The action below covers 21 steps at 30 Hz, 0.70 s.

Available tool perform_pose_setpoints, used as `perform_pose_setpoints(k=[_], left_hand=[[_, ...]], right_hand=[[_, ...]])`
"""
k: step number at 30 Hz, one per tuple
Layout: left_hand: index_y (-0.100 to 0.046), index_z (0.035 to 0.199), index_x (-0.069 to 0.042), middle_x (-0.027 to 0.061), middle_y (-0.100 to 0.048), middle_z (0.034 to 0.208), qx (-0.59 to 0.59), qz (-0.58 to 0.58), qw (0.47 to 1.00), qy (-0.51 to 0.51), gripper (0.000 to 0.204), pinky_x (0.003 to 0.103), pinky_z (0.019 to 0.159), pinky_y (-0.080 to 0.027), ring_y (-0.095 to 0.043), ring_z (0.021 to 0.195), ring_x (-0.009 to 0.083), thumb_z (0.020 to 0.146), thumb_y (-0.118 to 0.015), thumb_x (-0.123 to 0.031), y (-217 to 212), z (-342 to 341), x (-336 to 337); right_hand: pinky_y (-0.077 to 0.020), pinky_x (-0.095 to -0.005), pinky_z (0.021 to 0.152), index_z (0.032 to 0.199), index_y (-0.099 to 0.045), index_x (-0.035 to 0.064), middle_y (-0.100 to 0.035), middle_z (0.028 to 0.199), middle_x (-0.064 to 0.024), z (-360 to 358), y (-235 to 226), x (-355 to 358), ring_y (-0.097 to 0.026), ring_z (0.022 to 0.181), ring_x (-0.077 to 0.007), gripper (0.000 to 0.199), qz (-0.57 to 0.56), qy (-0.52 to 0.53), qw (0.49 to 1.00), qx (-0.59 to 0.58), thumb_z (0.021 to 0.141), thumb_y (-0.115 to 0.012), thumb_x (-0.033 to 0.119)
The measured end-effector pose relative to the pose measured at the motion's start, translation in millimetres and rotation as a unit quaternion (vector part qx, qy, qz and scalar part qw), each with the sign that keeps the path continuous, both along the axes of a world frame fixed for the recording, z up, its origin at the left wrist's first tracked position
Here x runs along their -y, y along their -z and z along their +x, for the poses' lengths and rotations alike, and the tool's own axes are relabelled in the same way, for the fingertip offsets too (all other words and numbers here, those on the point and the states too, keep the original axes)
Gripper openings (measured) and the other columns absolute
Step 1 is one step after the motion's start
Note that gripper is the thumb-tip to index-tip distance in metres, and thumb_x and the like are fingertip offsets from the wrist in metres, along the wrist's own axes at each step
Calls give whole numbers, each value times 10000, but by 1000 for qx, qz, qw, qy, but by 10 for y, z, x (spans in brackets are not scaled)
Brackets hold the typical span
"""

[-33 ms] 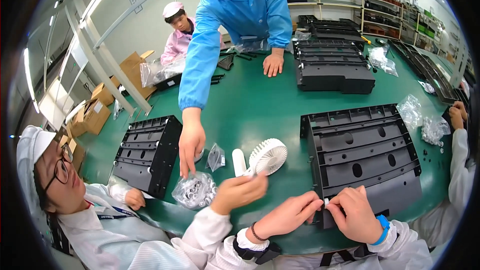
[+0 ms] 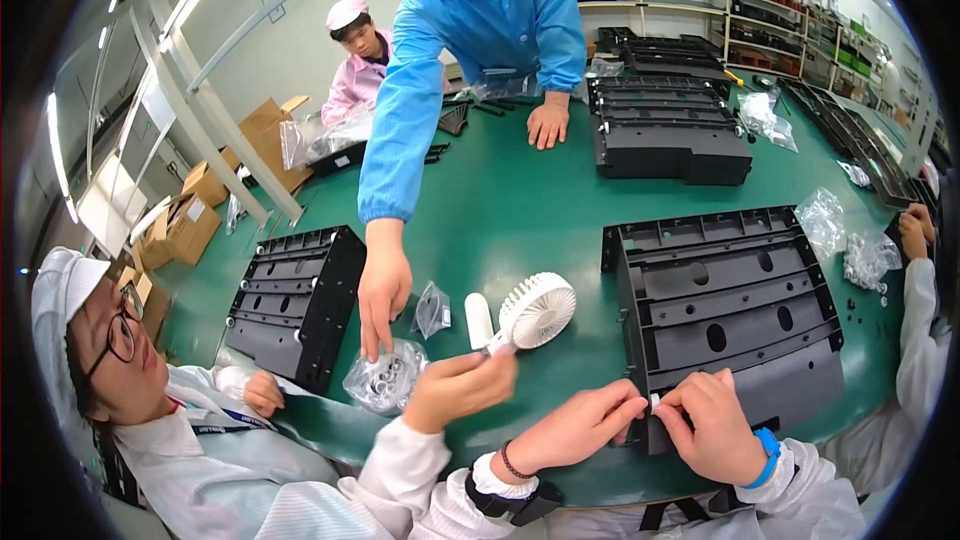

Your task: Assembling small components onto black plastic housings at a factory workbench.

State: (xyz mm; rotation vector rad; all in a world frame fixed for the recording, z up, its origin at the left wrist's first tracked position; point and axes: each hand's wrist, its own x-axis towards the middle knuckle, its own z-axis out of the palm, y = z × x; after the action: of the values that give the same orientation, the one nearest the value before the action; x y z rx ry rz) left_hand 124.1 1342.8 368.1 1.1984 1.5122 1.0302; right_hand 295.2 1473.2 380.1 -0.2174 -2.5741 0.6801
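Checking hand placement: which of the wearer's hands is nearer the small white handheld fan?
Left. The left hand is just below-right of the white fan; the right hand is farther right, at the black tray's front edge.

Green table (image 2: 520, 210): bears black panels (image 2: 725, 300), clear bags (image 2: 385, 378), white fan (image 2: 530, 312), small screws (image 2: 862, 308).

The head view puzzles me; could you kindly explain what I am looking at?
No machine here: a camera worn on a person's head looks down at their bare hands; its wide lens bends straight edges. The left hand and right hand pinch a small white piece together at the near edge of a black ribbed moulding on the green table. Another person's hand holds a white handheld fan; a blue-sleeved hand reaches toward a bag of small parts.
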Motion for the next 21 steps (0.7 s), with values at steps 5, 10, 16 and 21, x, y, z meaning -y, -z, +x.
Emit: perform_pose_setpoints(k=[5, 10, 16, 21], left_hand=[[-535, 1066, -32, 70, -604, 713, -19, 36, 999, 28, 223, 336, 616, -453, -575, 645, 209, 881, -648, -84, 52, -125, 109], [-562, 1031, -19, 81, -631, 747, -70, 33, 997, -17, 170, 338, 640, -480, -602, 678, 211, 894, -640, -83, 90, -236, 146], [-580, 987, -4, 51, -619, 738, -7, 65, 997, -50, 139, 288, 639, -480, -579, 682, 129, 957, -607, -137, 104, -199, 86], [-575, 970, 3, 42, -604, 717, 51, 64, 996, -27, 263, 287, 572, -432, -511, 629, 107, 1008, -563, -257, 144, -13, 7]], right_hand=[[-322, -365, 701, 835, -598, 58, -562, 759, -39, -51, -30, 16, -530, 701, -231, 131, -3, 4, 1000, -10, 800, -722, 41], [-318, -363, 692, 837, -595, 49, -594, 780, -42, -60, -75, 45, -533, 691, -222, 142, -4, 9, 1000, 19, 793, -727, 19], [-321, -349, 686, 857, -608, 47, -595, 782, -33, -48, -104, 40, -527, 678, -203, 134, -3, 11, 1000, 29, 793, -717, 2], [-375, -314, 653, 912, -634, 39, -594, 784, -42, -37, -143, 73, -519, 648, -190, 195, -37, 26, 999, 27, 762, -756, 15]])
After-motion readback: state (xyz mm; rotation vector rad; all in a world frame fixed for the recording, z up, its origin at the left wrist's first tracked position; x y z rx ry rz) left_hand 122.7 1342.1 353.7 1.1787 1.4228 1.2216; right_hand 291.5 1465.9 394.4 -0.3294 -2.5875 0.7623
